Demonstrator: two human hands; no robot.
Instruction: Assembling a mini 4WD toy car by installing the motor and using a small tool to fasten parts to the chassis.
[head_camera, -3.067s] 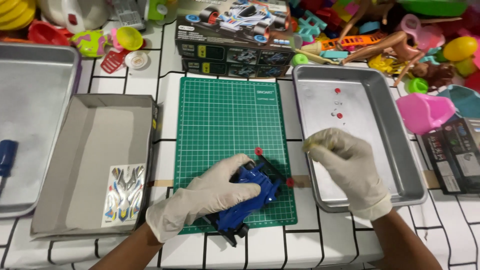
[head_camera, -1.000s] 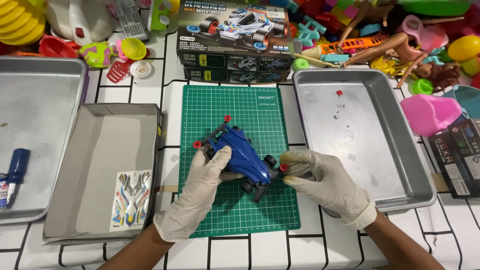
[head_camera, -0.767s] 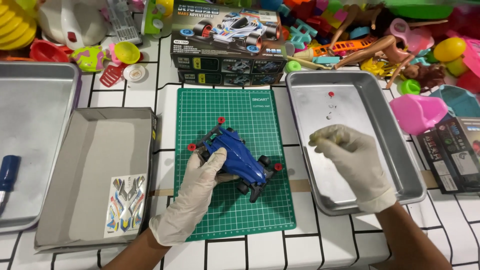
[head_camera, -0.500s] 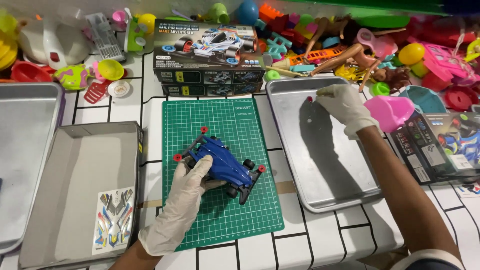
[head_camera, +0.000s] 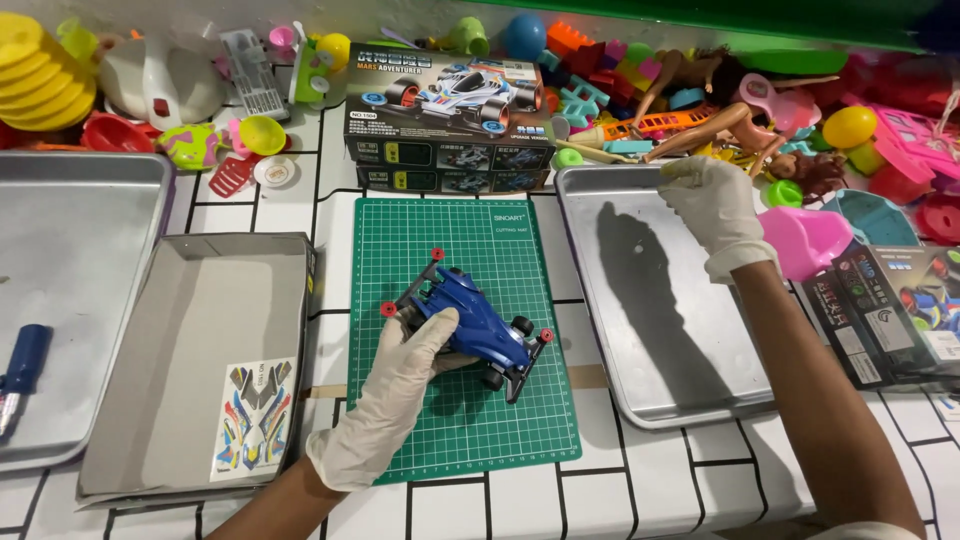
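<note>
I have my left hand (head_camera: 400, 395) laid over the blue toy car (head_camera: 470, 325), gloved fingers curled loosely on its near flank and holding it down on the green cutting mat (head_camera: 455, 240). The car sits near the mat's middle, and its long axis runs from about ten o'clock to four o'clock; I cannot say for sure which end is the nose. Small red caps stick out at its corners, and a black wheel shows at the four o'clock end. My palm hides the near side of the body.

My right hand (head_camera: 712, 205), also gloved, is up at one o'clock over the far edge of the right metal tray (head_camera: 650, 390), fingers bent and drawn together; from here I cannot tell whether anything is pinched between them. Its shadow falls dark across the tray floor.

At twelve o'clock, just beyond the mat, stands a dark oblong kit box (head_camera: 450, 125) with a white racing car pictured on its lid. At three o'clock two more dark flat boxes (head_camera: 895, 315) lie overlapped, cut off by the frame. At nine o'clock an open grey cardboard lid (head_camera: 200, 310) holds a many-coloured sticker sheet (head_camera: 253, 418) in its near corner. Further left, a second metal tray (head_camera: 80, 200) carries a blue tool (head_camera: 22, 365), half out of view
</note>
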